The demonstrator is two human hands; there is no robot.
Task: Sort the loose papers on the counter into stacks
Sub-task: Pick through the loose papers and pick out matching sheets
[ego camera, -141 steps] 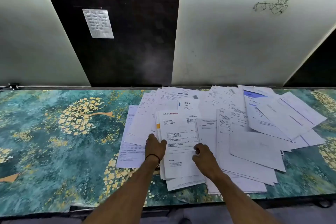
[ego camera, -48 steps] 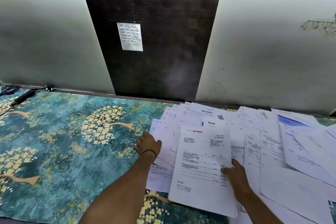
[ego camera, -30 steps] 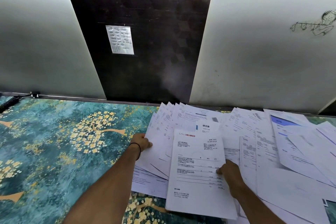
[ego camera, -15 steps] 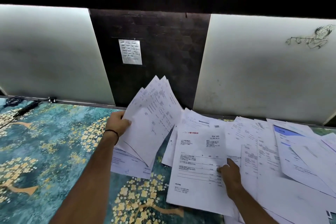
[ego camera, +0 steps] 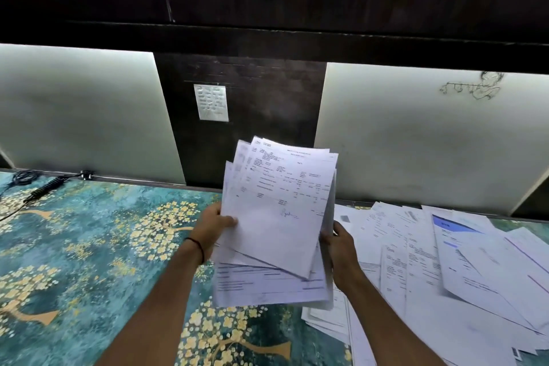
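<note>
Right hand [ego camera: 338,244] has left the counter and joined the left hand [ego camera: 212,229]: both now grip a fanned, printed bundle of papers [ego camera: 276,217], raised upright.

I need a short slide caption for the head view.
Both hands lift a sheaf of papers above the patterned counter.

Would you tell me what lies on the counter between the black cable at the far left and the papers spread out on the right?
Nothing in the head view: only bare patterned counter separates the cable from the spread papers.
</note>
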